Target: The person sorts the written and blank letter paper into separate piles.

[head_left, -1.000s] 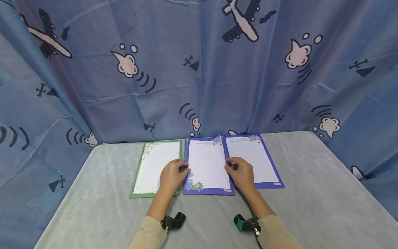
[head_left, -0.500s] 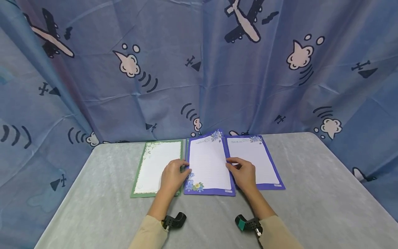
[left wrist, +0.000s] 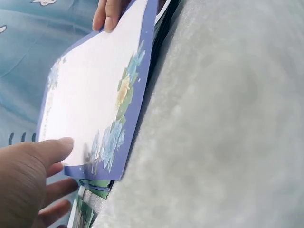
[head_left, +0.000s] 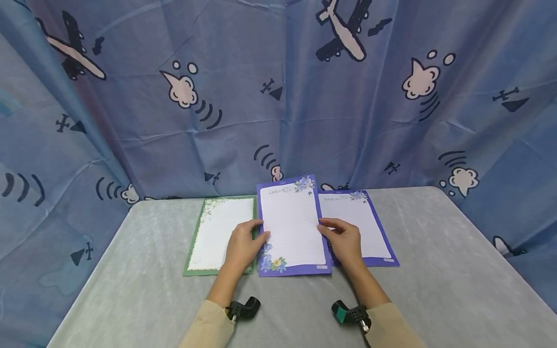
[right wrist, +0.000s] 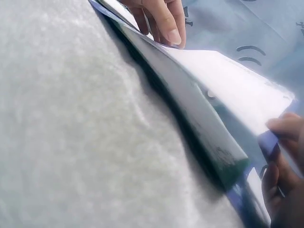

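Note:
A purple-bordered sheet of writing paper point(head_left: 290, 227) with blue flowers in its corners is held up in the middle, its top edge tilted upward. My left hand point(head_left: 243, 245) pinches its left edge, thumb on the face. On the opposite edge, my right hand point(head_left: 346, 241) pinches it between thumb and fingers. Beneath it, the right wrist view shows a green-edged sheet point(right wrist: 230, 171), with a gap between the two. To the left lies a green-bordered sheet point(head_left: 217, 237); a second purple-bordered sheet point(head_left: 370, 232) lies to the right, partly covered by my right hand.
The papers rest on a table with a grey cloth point(head_left: 435, 280). A blue curtain point(head_left: 235, 111) printed with planes and clouds hangs right behind the table's far edge. Each wrist wears a black camera mount, such as the left wrist mount point(head_left: 244, 308).
The middle purple-bordered sheet has risen off the papers beneath, its top edge climbing higher before the curtain. Both hands keep their hold on its edges; the right one has shifted slightly right.

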A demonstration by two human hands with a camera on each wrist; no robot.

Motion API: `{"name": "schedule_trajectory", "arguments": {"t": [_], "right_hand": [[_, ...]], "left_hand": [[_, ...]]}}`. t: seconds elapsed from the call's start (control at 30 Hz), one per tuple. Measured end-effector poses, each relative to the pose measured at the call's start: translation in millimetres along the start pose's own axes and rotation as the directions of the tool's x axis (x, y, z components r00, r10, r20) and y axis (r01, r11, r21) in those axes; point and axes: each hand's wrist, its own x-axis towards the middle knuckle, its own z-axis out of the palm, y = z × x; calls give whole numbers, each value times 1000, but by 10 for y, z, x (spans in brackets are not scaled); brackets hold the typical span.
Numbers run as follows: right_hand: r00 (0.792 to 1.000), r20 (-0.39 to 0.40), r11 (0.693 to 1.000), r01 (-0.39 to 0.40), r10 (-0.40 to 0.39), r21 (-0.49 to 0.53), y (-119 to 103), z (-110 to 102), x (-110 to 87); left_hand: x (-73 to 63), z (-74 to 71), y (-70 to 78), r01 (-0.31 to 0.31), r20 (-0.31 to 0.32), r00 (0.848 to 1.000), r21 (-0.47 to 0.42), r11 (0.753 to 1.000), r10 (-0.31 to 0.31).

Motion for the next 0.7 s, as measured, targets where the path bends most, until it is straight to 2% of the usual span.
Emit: {"name": "schedule_trajectory", "arguments": {"t": [0.13, 0.3, 0.4, 0.57, 0.7], "right_hand": [[1000, 8, 998, -23, 23, 62, -30, -14, 6], [999, 18, 994, -33, 31, 106, -56, -28, 18], [999, 30, 992, -38, 35, 117, -73, -35, 28], [994, 58, 991, -95, 90, 96, -102, -75, 37], [988, 98, 989, -128, 120, 77, -118, -142, 44]], "left_hand": [[-2, -5, 3, -8, -28, 1000, -51, 999, 6], [5, -53, 17, -24, -53, 998, -171, 985, 15], [11, -91, 18, -36, -62, 998, -253, 967, 21], [25, -130, 13, 2, -28, 1000, -375, 927, -14], [30, -153, 54, 21, -35, 999, -446, 895, -41]]}}
